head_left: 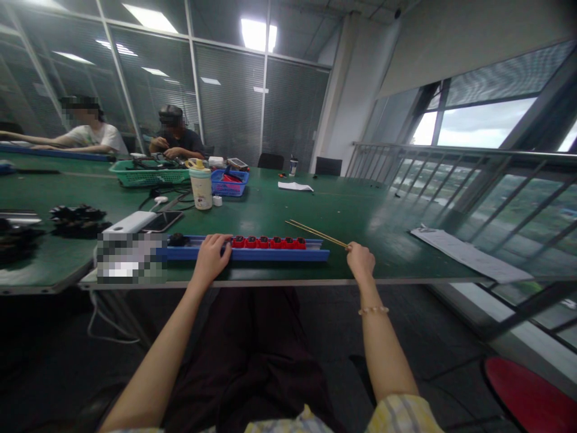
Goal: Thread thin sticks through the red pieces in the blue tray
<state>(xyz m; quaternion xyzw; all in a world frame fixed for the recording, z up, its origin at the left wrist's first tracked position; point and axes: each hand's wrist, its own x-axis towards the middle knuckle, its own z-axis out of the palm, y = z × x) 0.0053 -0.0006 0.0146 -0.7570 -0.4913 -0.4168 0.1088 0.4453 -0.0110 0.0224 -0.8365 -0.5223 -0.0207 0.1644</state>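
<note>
A long blue rail [270, 255] lies along the near edge of the green table [342, 210], with a row of red parts [268, 242] seated in it. My left hand [211, 255] rests on the rail just left of the red parts, fingers curled down over it. My right hand [360, 258] is closed in a pinch on a pair of thin wooden sticks [315, 233] that slant away to the upper left over the table.
A white bottle [201, 186], a phone [162, 221], a white power bank [130, 222], black parts [76, 218], a green basket [148, 173] and a blue basket [229, 183] stand to the left. Papers [469, 255] lie right. Two people sit at the far left.
</note>
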